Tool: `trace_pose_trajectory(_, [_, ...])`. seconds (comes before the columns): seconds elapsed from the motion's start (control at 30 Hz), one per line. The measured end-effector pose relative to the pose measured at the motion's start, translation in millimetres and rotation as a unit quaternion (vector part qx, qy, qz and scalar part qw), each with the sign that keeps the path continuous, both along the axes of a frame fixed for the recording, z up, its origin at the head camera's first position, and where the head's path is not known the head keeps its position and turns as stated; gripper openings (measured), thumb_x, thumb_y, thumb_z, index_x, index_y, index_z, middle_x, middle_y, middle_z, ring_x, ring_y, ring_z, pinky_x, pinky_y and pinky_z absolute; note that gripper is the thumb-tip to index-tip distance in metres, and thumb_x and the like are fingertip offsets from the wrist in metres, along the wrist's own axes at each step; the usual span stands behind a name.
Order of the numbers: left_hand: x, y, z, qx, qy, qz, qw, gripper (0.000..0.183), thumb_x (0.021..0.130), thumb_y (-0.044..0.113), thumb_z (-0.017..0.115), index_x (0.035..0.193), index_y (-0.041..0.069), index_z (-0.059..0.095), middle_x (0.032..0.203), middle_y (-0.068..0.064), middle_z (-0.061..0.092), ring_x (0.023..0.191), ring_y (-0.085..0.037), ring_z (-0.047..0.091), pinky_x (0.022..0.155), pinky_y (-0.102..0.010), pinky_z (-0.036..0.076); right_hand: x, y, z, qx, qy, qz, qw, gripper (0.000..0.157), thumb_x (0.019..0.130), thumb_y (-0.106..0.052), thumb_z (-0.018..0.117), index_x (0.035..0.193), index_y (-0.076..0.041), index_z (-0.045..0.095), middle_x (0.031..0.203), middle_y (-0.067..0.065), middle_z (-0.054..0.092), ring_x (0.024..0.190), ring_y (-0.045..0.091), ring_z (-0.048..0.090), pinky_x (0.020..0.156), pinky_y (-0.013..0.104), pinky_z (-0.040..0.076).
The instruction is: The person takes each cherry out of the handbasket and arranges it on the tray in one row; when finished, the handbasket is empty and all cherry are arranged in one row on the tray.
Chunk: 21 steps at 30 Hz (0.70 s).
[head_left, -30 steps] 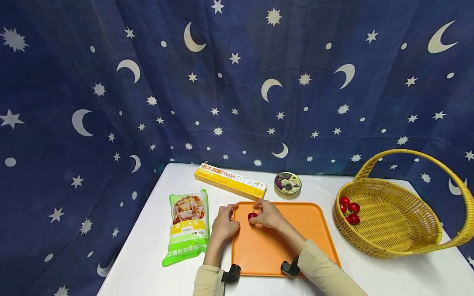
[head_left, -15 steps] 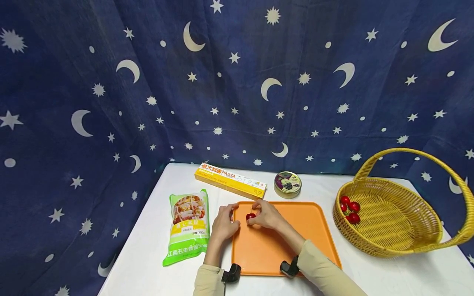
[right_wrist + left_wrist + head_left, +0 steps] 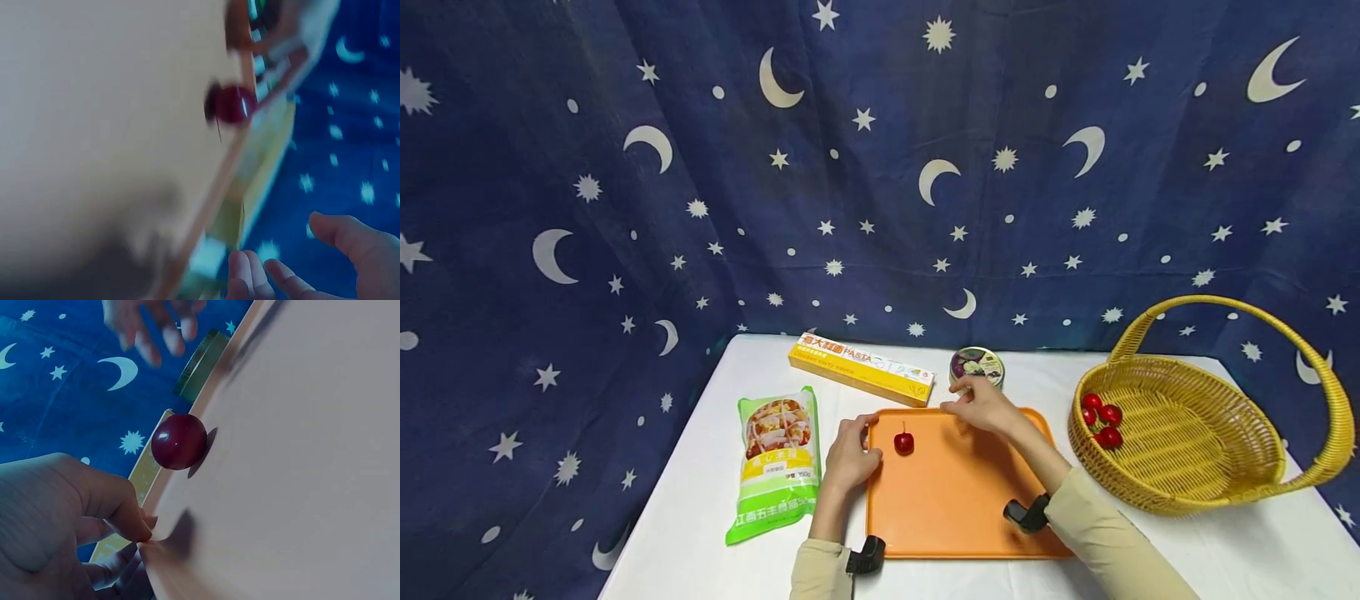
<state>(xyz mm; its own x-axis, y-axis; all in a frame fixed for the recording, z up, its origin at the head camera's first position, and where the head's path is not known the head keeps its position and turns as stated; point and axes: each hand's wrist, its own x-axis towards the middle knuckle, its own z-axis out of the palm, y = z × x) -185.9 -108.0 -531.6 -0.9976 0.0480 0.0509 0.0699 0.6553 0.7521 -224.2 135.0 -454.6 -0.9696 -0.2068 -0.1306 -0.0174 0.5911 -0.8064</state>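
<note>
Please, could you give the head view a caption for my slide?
One red cherry sits on the orange tray, left grip on its edge, right grip empty.

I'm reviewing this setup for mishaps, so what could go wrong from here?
The cherry sits loose near the tray's far left corner, so it could roll if the left hand, pinching the edge of the orange tray, tilts or jerks it.
The right hand, holding nothing, hovers close to the round tin, so a careless sweep might bump it.
</note>
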Motion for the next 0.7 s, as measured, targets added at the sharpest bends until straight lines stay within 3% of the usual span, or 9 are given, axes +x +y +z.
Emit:
trace_pose_trajectory(0.13, [-0.1,-2.5,0.4,0.003,-0.001,0.007,1.0,0.054,0.071,0.004,0.068,0.125,0.004,0.063,0.096,-0.008,0.047,0.08,-0.021,0.046,0.066,-0.036,0.034,-4.3,37.7,18.2,0.004,0.014,-0.007,1.0,0.044,0.086,-0.013,0.068,0.117,0.016,0.056,0.081,0.012,0.068,0.068,0.011,0.06,0.061,0.029,0.048])
trace_pose_trajectory(0.3, [0.5,-4.9,-0.2,0.005,0.003,0.008,1.0,0.053,0.071,0.005,0.068,0.124,0.004,0.064,0.095,-0.008,0.047,0.08,-0.021,0.046,0.065,-0.035,0.034,-8.1,99.3,39.4,0.015,-0.005,-0.011,1.0,0.047,0.092,-0.019,0.065,0.122,0.015,0.053,0.09,0.013,0.07,0.074,0.014,0.064,0.064,0.034,0.052])
trace_pose_trajectory(0.43, [2.1,-7.9,-1.6,0.002,0.003,0.014,0.9999,0.053,0.071,0.004,0.068,0.124,0.004,0.064,0.094,-0.007,0.047,0.079,-0.02,0.046,0.065,-0.034,0.034,-14.0,150.2,50.0,0.039,-0.029,-0.002,0.999,0.045,0.097,-0.021,0.059,0.123,0.015,0.054,0.1,0.018,0.069,0.083,0.021,0.067,0.067,0.032,0.054])
trace_pose_trajectory(0.57, [1.9,-10.7,-2.3,0.006,0.008,0.018,0.9998,0.053,0.07,0.003,0.068,0.123,0.003,0.064,0.093,-0.007,0.047,0.078,-0.02,0.045,0.065,-0.034,0.033,-19.6,190.6,48.4,0.074,-0.033,0.006,0.997,0.04,0.099,-0.016,0.055,0.12,0.018,0.054,0.107,0.027,0.065,0.088,0.027,0.067,0.068,0.033,0.054])
trace_pose_trajectory(0.7, [-0.3,-12.1,-2.1,0.015,0.012,0.013,0.9997,0.055,0.069,0.002,0.068,0.125,0.003,0.063,0.092,-0.008,0.046,0.078,-0.02,0.044,0.066,-0.034,0.033,-23.0,215.2,38.8,0.118,-0.041,0.04,0.991,0.036,0.096,-0.009,0.055,0.117,0.02,0.053,0.107,0.031,0.063,0.089,0.029,0.064,0.069,0.038,0.053])
